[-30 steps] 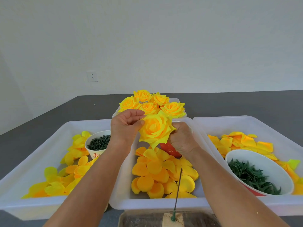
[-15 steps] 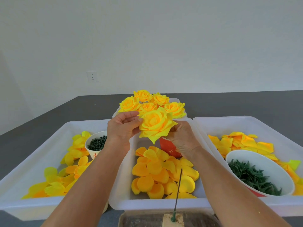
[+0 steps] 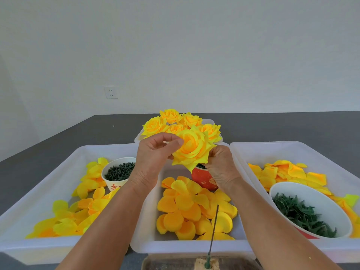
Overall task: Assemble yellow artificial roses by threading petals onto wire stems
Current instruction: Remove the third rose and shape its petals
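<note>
Rose (image 3: 191, 150) — bloom facing the camera

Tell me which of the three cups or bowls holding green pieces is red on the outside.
The red cup in the middle bin, half hidden behind the held rose. The left cup and right bowl show mostly white.

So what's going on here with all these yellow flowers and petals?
A person is putting together artificial roses by hand. Both hands hold one full yellow rose above the middle tray: the left hand pinches its petals, and the right hand grips it from underneath. Finished roses are bunched behind. Three white trays hold loose petals, with cups of small green parts. A bare wire stem stands upright in a block at the near edge.
</note>
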Available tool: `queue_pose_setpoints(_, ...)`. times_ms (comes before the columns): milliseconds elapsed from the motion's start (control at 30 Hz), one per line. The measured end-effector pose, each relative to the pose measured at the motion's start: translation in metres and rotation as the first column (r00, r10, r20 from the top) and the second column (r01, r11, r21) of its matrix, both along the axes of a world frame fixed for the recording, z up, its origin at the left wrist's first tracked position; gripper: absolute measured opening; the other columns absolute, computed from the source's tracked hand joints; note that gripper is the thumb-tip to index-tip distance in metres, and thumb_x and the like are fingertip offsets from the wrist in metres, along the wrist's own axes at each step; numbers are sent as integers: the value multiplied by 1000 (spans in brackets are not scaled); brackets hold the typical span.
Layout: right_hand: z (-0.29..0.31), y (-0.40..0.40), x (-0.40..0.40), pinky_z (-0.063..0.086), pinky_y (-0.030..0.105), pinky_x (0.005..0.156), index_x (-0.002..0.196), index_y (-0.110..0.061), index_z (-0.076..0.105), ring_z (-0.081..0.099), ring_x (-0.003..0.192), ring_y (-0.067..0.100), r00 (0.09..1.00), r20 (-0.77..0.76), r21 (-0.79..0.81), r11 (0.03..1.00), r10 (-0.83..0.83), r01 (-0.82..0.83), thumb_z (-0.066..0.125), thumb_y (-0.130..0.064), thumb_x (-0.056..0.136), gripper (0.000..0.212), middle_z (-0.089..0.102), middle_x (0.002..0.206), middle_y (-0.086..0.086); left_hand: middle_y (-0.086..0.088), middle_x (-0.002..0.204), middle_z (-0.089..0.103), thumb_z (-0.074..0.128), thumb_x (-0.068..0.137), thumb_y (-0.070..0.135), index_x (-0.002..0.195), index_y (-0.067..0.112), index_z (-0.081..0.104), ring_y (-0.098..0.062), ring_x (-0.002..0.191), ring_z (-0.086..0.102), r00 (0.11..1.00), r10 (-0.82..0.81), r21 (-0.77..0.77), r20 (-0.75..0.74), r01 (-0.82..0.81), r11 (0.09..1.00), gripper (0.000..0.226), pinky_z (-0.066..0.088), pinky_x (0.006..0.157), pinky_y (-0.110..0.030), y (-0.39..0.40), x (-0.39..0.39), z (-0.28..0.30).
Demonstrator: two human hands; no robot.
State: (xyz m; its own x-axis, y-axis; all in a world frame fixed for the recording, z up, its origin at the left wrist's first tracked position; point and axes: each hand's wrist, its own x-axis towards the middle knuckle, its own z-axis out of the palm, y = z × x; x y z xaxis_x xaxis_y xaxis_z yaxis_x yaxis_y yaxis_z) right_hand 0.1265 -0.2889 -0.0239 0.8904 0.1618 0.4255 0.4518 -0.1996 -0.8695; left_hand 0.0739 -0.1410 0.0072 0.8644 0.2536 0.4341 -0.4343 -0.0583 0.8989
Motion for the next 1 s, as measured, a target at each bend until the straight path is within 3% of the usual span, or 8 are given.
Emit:
queue_pose_setpoints(100,0,-1,0,50,22,72,81,-3,73,63,74,16,1000,6,-3,1000,-11,11,67,-7,84,8,71,86,12,-15,83,62,75,72,9,76,11,70,-25,69,48,999,33,60,5,-33,998,7,44,62,-32,-1,0,-1)
queue_pose_setpoints(200,1,0,-1,47,15,64,80,0,73,61,69,12,1000,25,-3,1000,-15,15,68,-5,82,7,71,84,11,0,75,67,65,78,-6,74,9,69,-18,63,54,997,73,57,18,-74,996,16,48,56,-26,0,3,-2)
queue_pose_setpoints(300,0,0,1,49,23,68,79,0,73,64,73,19,999,32,12,1000,-17,17,70,-4,81,6,72,84,15,10,68,67,57,80,-13,73,10,69,-9,56,55,995,98,61,-3,-98,993,27,49,55,-24,0,3,-2)
queue_pose_setpoints(433,-3,1,6,53,37,78,73,-9,72,65,80,26,998,-7,-24,998,-66,66,73,-6,78,6,72,84,14,-9,85,66,55,84,-7,87,11,69,-20,69,56,997,73,39,-11,-72,997,23,50,65,-32,0,3,-2)
queue_pose_setpoints(567,-3,1,9,53,49,82,70,-17,69,66,86,30,993,-41,2,994,-111,111,76,-7,74,13,72,86,12,-15,103,65,64,82,-2,106,9,61,-20,80,62,999,37,8,-30,-37,999,27,53,61,-29,0,2,-1)
queue_pose_setpoints(667,-4,1,8,54,48,81,70,-13,71,66,82,29,994,-26,-18,995,-103,103,74,-9,77,8,72,83,11,-17,106,65,68,77,-6,108,9,60,-26,87,62,998,38,14,-40,-38,999,36,55,69,-33,0,3,-1)
queue_pose_setpoints(800,-4,1,7,53,39,79,59,-24,66,65,77,24,989,-89,35,992,-121,125,76,-11,75,23,68,71,0,-5,101,64,65,81,-5,110,10,59,-13,74,61,996,90,-8,29,-90,996,33,53,63,-20,1,2,-1)
queue_pose_setpoints(1000,-3,2,8,52,37,78,65,-17,70,65,77,21,978,-136,134,975,-160,178,77,-15,75,13,70,71,-1,-7,65,59,69,80,11,73,7,64,-12,55,50,995,96,-9,-5,-96,995,9,43,52,-20,1,2,-2)
